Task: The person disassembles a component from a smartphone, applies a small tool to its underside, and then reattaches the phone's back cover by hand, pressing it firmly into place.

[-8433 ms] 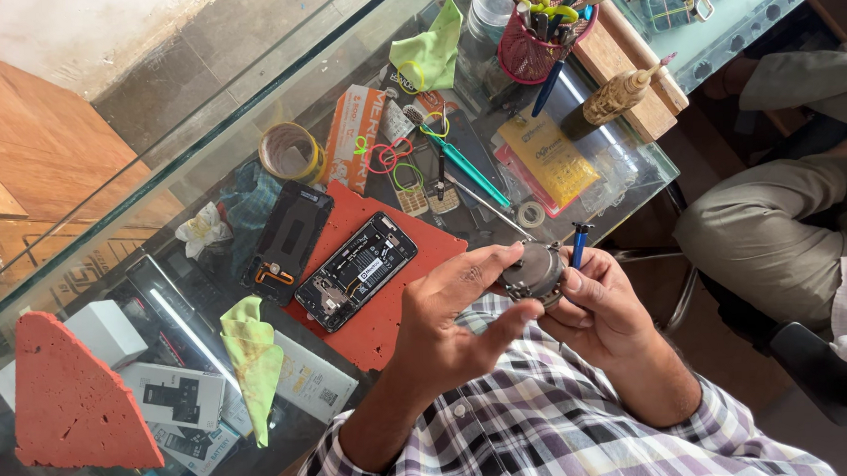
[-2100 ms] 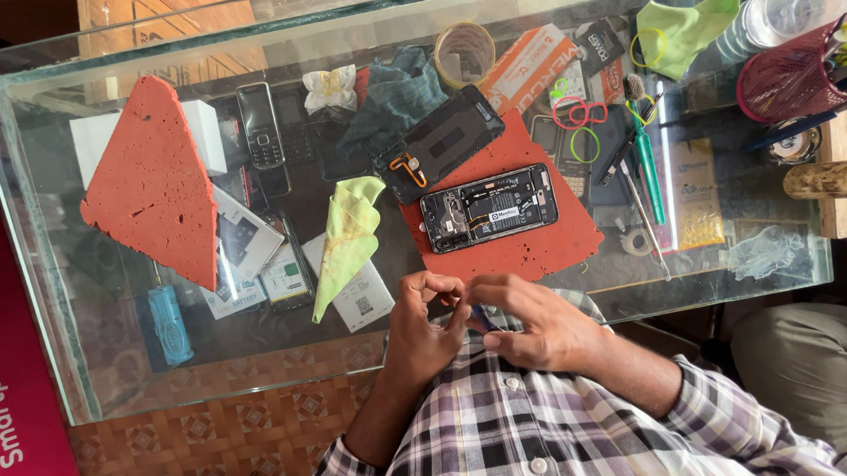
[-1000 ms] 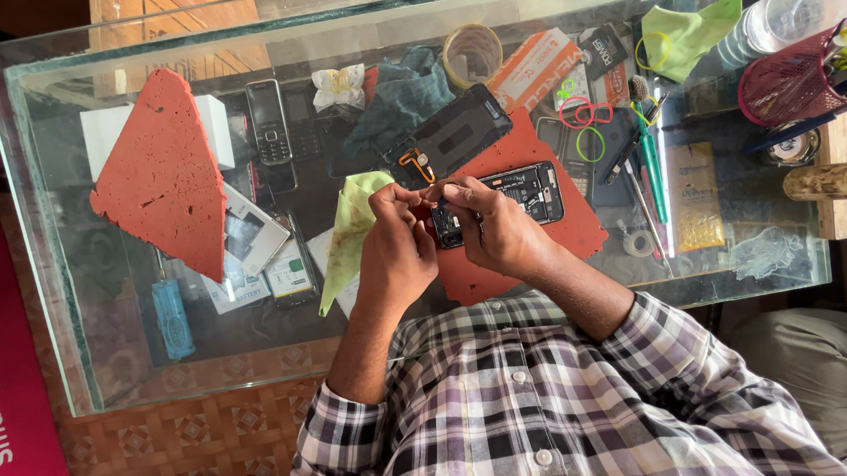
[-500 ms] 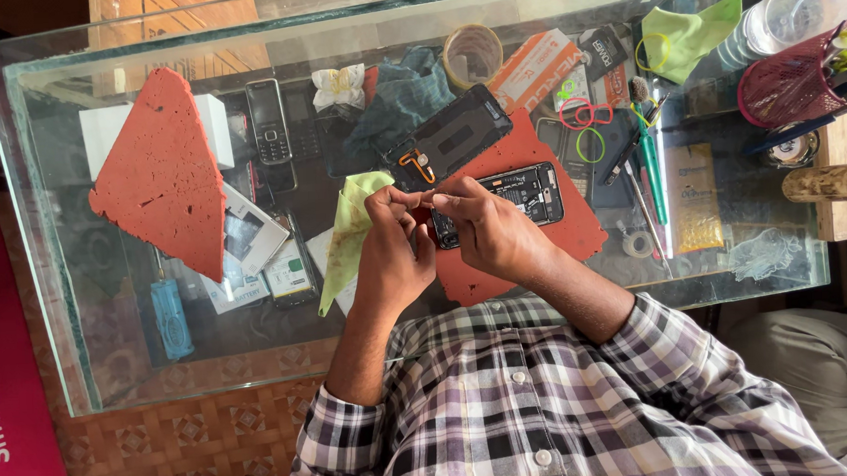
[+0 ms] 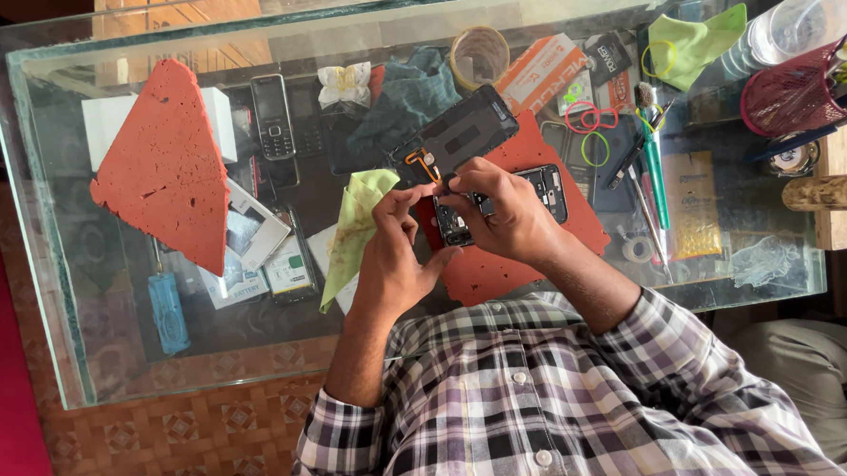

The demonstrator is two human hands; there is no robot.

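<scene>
**A:** ok so going left to right, what was on that glass table (image 5: pixel 57 235)?

**B:** Far left there was a rough red foam wedge (image 5: pixel 165 168), triangular and pitted. Next to it a small black keypad phone (image 5: pixel 272 117) under the glass, then a soft lime cloth (image 5: pixel 356 227), crumpled.

**A:** and the hands?

**B:** Left hand (image 5: pixel 394 258) had its fingertips pinched at the left end of the opened phone (image 5: pixel 545 187). Right hand (image 5: pixel 508 215) was wrapped over the middle, clamping it. So both were grasping that phone. It sat on the red mat (image 5: pixel 501 268), which looked flat and rubbery.

**A:** which way did it lie?

**B:** Long axis ran roughly left-right across the view, tilted up a little to the right. Open side faced up, with dark boards and metal bits showing. A black back cover (image 5: pixel 462 132) lay just above it, glossy, on the same slant.

**A:** further right?

**B:** A tape roll (image 5: pixel 479 57), coloured rubber bands (image 5: pixel 585 131), a green-handled tool (image 5: pixel 656 171), and a red mesh pen cup (image 5: pixel 789 98).

**A:** anything different from half a second before?

**B:** Barely. Hands stayed on the phone, same spot on the mat.
</scene>
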